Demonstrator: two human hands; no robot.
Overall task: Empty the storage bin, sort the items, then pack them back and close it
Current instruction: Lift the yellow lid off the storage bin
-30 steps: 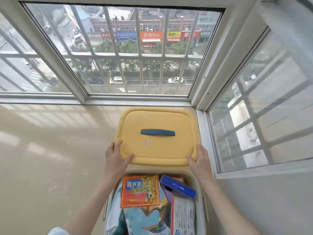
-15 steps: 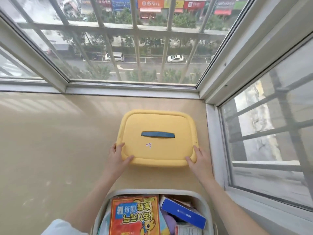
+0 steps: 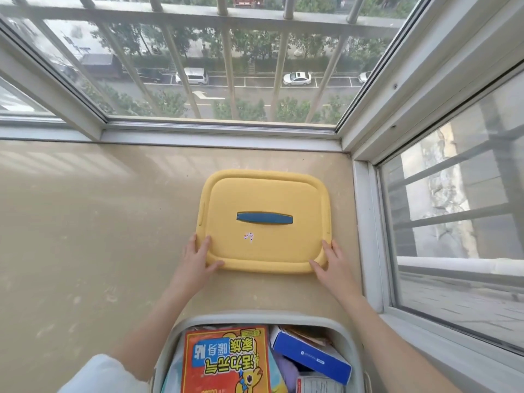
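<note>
The yellow lid [image 3: 263, 194] with a blue handle [image 3: 264, 218] lies flat on the beige sill, beyond the bin. My left hand [image 3: 198, 258] grips its near left corner and my right hand [image 3: 330, 262] grips its near right corner. The grey storage bin [image 3: 255, 317] stands uncovered at the bottom of the view, close to me. Inside it lie an orange-red packet with a cartoon figure [image 3: 226, 361], a blue box [image 3: 310, 355], a purple item and a white printed pack [image 3: 317, 385]. The lower part of the bin is cut off by the frame.
The beige sill surface [image 3: 85, 236] stretches wide to the left. A white window frame [image 3: 221, 134] closes the far side, with metal bars outside. Another window frame [image 3: 368, 222] runs along the right, close to the lid's right edge.
The lid has gone from above the bin's far rim down onto the sill farther away from the bin. Both hands stayed on its near corners. The camera has tilted down.
</note>
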